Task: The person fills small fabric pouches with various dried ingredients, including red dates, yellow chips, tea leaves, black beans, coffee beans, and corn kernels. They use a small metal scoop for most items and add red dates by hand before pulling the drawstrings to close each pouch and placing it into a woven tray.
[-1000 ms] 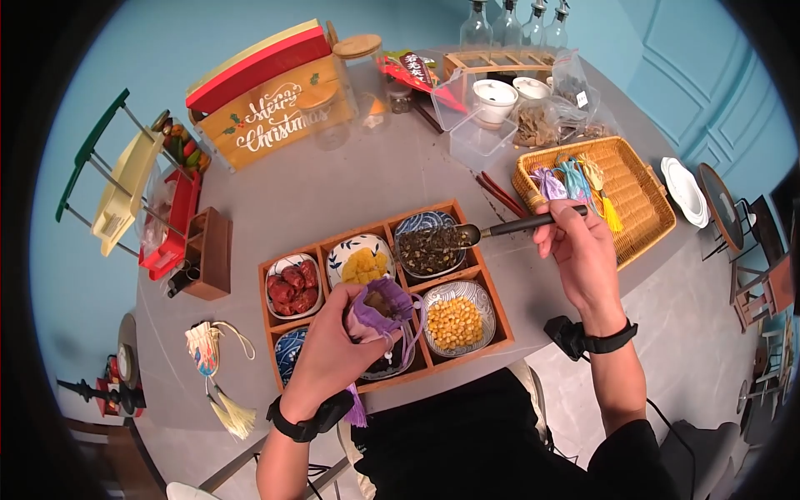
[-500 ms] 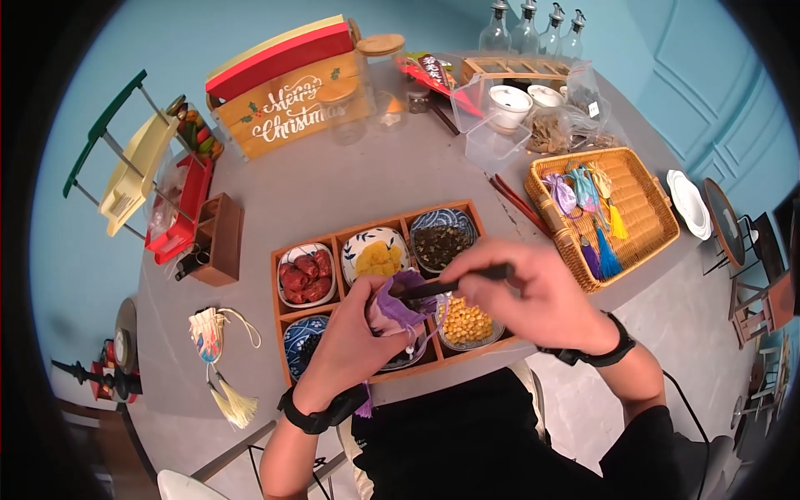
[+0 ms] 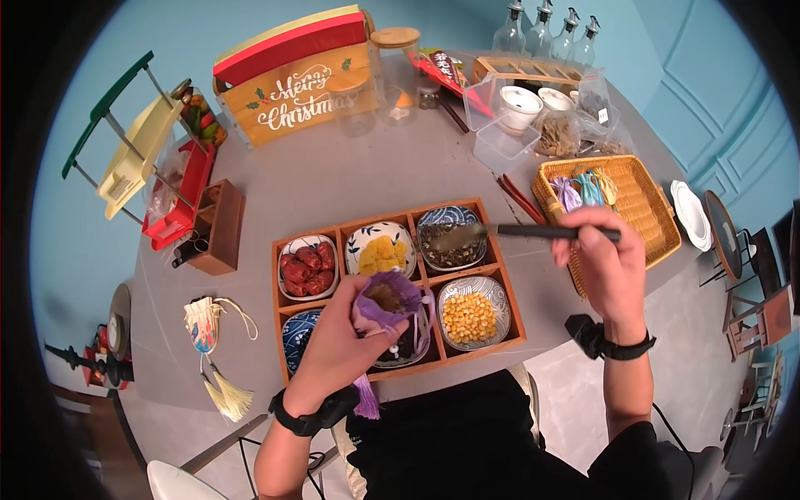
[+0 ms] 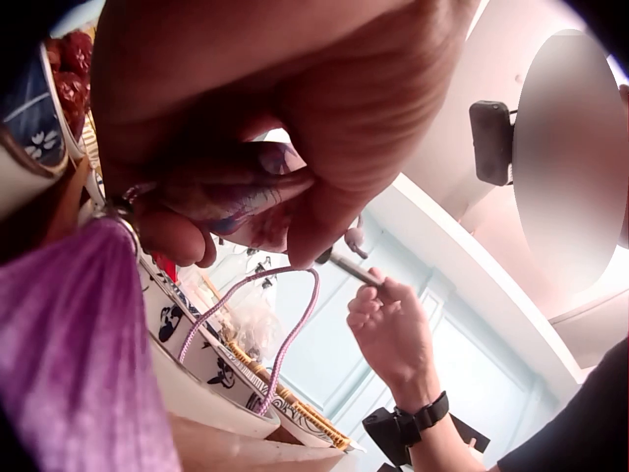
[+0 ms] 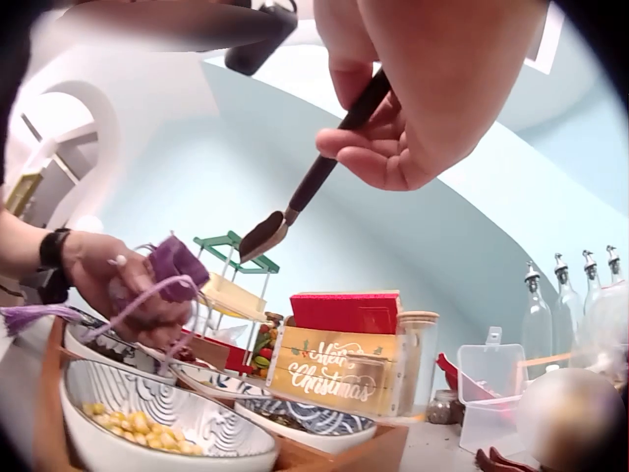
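Left hand [image 3: 337, 342]: grips a purple pouch [image 3: 388, 302], mouth open, above the near middle of the wooden tray [image 3: 515, 310].
Right hand [image 3: 607, 265]: pinches a dark-handled scoop [image 3: 500, 232].
Scoop bowl: over the far right dish of dark dried leaves [image 3: 451, 239].

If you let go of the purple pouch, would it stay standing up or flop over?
Probably flop. The pouch looks like soft, gathered cloth, and the left hand holds its mouth open. Its cord hangs in a limp loop. It seems light, though the filling inside might steady it a little.
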`<act>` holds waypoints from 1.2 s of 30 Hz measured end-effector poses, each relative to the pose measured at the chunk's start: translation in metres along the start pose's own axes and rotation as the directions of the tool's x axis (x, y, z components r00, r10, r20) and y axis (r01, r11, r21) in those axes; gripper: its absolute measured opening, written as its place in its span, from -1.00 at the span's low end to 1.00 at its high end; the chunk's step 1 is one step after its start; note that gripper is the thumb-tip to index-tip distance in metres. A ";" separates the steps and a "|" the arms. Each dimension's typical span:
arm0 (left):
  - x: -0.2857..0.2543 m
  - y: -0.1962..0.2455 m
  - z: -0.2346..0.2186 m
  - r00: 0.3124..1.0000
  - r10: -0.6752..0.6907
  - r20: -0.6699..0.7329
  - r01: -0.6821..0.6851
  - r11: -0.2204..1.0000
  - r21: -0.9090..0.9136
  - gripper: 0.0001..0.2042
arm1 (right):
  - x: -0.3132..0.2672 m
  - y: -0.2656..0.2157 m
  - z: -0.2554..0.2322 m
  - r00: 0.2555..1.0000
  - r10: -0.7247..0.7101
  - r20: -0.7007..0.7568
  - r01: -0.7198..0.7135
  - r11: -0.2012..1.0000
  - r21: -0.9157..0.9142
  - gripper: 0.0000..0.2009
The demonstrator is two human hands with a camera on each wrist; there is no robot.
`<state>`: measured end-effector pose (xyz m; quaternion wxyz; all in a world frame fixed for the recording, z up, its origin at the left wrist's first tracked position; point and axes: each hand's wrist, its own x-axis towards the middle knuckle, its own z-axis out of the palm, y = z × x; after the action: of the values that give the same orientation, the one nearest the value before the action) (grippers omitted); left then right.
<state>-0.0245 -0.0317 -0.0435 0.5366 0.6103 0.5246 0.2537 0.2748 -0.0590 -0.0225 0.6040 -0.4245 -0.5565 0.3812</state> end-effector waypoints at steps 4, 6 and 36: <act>-0.011 -0.013 -0.004 0.996 0.089 -0.020 -0.090 0.992 -0.088 -0.56 | 0.023 0.025 -0.004 0.975 0.215 -0.061 -0.223 0.961 -0.164 -0.80; -0.014 -0.016 -0.004 0.992 0.122 -0.041 -0.126 0.983 -0.131 -0.55 | 0.031 0.045 -0.003 0.973 0.230 -0.028 -0.232 0.965 -0.122 -0.80; -0.033 -0.025 -0.010 0.999 0.034 -0.002 -0.034 0.983 -0.178 -0.46 | 0.026 0.039 -0.003 0.991 0.101 0.090 -0.060 0.925 -0.375 -0.79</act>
<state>-0.0525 -0.0612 -0.0551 0.5848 0.5688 0.4890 0.3086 0.2807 -0.0212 -0.0504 0.4658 -0.5325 -0.6322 0.3160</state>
